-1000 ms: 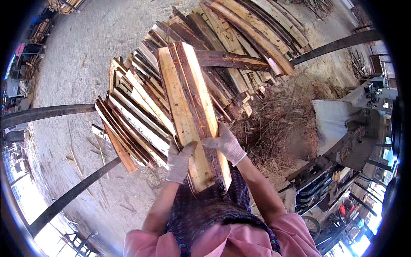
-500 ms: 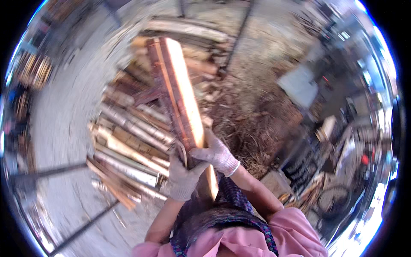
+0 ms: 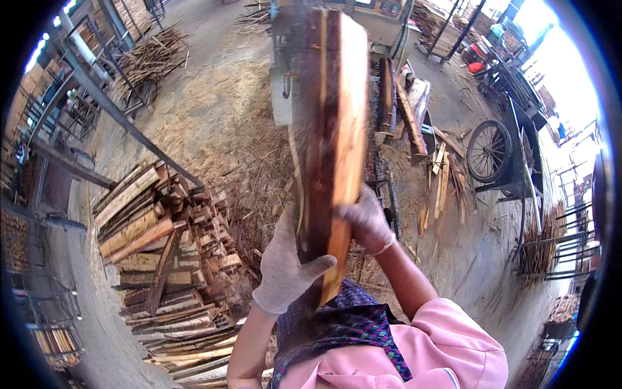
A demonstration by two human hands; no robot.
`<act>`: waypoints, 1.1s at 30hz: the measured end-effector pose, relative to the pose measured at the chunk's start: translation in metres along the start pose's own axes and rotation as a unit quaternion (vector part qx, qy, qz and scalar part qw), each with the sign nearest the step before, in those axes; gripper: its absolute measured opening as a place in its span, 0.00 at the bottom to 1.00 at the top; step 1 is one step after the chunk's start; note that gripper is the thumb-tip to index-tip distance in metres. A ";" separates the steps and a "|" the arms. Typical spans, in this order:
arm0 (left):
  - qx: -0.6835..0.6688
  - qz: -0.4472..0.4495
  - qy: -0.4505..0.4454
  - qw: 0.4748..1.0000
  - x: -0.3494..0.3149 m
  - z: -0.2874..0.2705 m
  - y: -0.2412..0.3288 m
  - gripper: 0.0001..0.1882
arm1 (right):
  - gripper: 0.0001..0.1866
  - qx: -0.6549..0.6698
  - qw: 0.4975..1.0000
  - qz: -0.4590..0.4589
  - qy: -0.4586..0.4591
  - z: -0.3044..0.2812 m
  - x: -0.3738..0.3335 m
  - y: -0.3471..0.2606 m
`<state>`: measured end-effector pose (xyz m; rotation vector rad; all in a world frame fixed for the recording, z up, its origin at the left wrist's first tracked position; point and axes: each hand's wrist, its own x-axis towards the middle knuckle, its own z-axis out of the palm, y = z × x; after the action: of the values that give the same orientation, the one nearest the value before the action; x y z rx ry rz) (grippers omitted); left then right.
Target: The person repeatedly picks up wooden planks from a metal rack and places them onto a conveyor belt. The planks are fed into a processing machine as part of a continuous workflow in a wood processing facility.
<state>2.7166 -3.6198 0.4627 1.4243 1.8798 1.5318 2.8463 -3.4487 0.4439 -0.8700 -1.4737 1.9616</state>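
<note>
A long, thick wooden plank (image 3: 350,123) stands out ahead of my body, dark bark on its left side and pale sawn wood on its right. My left hand (image 3: 285,266), in a whitish knit glove, grips its left side near the lower end, thumb across the front. From the right, my right hand (image 3: 368,222), gloved too, is wrapped round the pale edge. The plank's lower end reaches my dark patterned apron (image 3: 343,330). Some fingers are hidden behind the wood, and its upper part is blurred.
A big pile of cut boards (image 3: 162,259) lies at the left. At the right stand a cart with a spoked wheel (image 3: 489,151) and a rack of thin sticks (image 3: 551,246). Slabs (image 3: 405,117) lie ahead right; a metal bar (image 3: 129,123) slants across the left.
My view has swung to the right, so the board pile now sits lower left. Both hands keep hold of the plank, which now points more straight ahead.
</note>
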 end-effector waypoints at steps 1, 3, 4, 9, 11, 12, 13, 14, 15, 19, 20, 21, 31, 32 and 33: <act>0.116 0.046 -0.010 0.992 -0.002 0.002 0.000 0.52 | 0.36 -0.001 0.999 -0.023 0.036 -0.019 0.012 -0.006; 0.131 -0.002 -0.026 0.991 -0.025 0.000 -0.015 0.49 | 0.32 -0.037 0.994 -0.055 0.088 -0.057 0.044 -0.021; 0.134 -0.024 -0.034 0.990 -0.039 -0.003 -0.019 0.47 | 0.31 -0.075 0.990 -0.063 0.106 -0.078 0.061 -0.030; -0.067 -0.397 0.141 0.904 -0.136 -0.010 -0.039 0.38 | 0.29 -0.140 0.983 0.042 0.107 -0.158 0.164 -0.040; -0.128 -0.475 0.235 0.838 -0.210 -0.013 -0.070 0.37 | 0.30 -0.150 0.982 0.060 0.097 -0.153 0.202 -0.049; -0.171 -0.512 0.292 0.789 -0.246 -0.015 -0.078 0.37 | 0.31 -0.124 0.986 0.063 0.089 -0.150 0.227 -0.044; -0.185 -0.531 0.317 0.764 -0.263 -0.016 -0.074 0.36 | 0.32 -0.127 0.987 0.063 0.082 -0.145 0.251 -0.040; -0.198 -0.548 0.339 0.738 -0.274 -0.017 -0.070 0.35 | 0.34 -0.128 0.987 0.062 0.076 -0.144 0.278 -0.036; -0.216 -0.564 0.351 0.715 -0.290 -0.017 -0.068 0.34 | 0.39 -0.191 0.977 0.068 0.057 -0.164 0.313 -0.030; -0.196 -0.594 0.409 0.664 -0.419 -0.017 -0.116 0.35 | 0.53 -0.621 0.776 0.110 -0.007 -0.099 0.355 -0.045; -0.207 -0.602 0.452 0.625 -0.381 -0.003 -0.108 0.30 | 0.51 -0.579 0.809 0.100 0.014 -0.137 0.372 -0.036; 0.106 -0.490 0.277 0.820 -0.417 -0.005 -0.122 0.30 | 0.49 -0.544 0.832 0.108 0.002 -0.148 0.376 -0.025; -0.240 -0.515 0.330 0.754 -0.270 0.014 -0.096 0.18 | 0.37 -0.488 0.859 -0.005 0.152 -0.127 0.381 0.032; -0.226 -0.530 0.299 0.761 -0.246 0.008 -0.081 0.16 | 0.36 -0.504 0.854 0.005 0.133 -0.116 0.379 0.032; -0.254 -0.512 0.292 0.767 -0.248 0.004 -0.099 0.19 | 0.36 -0.532 0.838 0.007 0.122 -0.132 0.391 0.033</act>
<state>2.7831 -3.8169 0.2953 -0.3991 1.7545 1.6752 2.6907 -3.0869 0.3167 -1.4790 -2.3747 0.8241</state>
